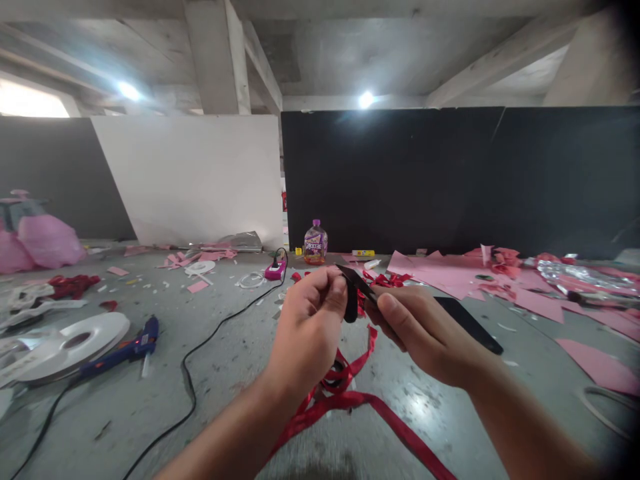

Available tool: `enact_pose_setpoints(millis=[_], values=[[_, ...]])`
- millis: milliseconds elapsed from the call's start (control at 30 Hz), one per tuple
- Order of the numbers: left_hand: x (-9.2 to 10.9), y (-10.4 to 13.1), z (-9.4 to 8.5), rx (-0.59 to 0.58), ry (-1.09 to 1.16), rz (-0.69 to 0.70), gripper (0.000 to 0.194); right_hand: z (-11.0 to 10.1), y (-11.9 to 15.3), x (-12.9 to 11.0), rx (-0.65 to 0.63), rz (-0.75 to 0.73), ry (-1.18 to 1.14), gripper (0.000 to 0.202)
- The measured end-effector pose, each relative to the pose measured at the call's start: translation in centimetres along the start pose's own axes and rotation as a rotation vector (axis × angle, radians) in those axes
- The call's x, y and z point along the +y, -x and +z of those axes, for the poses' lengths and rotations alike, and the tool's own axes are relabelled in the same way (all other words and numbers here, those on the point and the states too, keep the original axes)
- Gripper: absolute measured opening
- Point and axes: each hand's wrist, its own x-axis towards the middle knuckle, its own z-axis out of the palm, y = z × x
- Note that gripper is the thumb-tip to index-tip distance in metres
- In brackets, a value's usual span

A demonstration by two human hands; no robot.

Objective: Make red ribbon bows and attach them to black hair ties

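Note:
Near the middle of the view, my left hand pinches the end of a dark strip between thumb and fingers. Close by on the right, my right hand is closed around a thin, flat black piece, its thumb on top. The black piece reaches over to the left fingertips; whether it and the strip are one item is unclear. Beneath both hands a red ribbon lies in loops on the grey floor, partly hidden by the left wrist. A black flat object rests behind the right wrist.
At the left lie a blue glue gun with a black cord and a white ribbon roll. A bottle and a pink power socket stand ahead. Pink sheets spread at the right. Black and white panels close off the back.

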Motion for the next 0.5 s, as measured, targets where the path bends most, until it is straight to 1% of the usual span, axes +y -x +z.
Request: enact_pose_setpoints(millis=[100, 233, 367, 500], values=[[-0.17, -0.11, 0.16, -0.009, 0.14, -0.05, 0.028, 0.28, -0.05, -0.06, 0.007, -0.01, -0.021, 0.048], [-0.48, 0.01, 0.45, 0.008, 0.268, -0.099, 0.028, 0.67, -0.21, -0.13, 0.043, -0.049, 0.005, 0.044], [-0.74, 0.26, 0.61, -0.003, 0.29, -0.131, 0.026, 0.98, -0.37, -0.31, 0.088, -0.101, 0.046, 0.038], [-0.73, 0.26, 0.47, 0.028, 0.267, -0.109, 0.027, 1.07, -0.37, -0.52, 0.102, -0.058, 0.09, 0.039]])
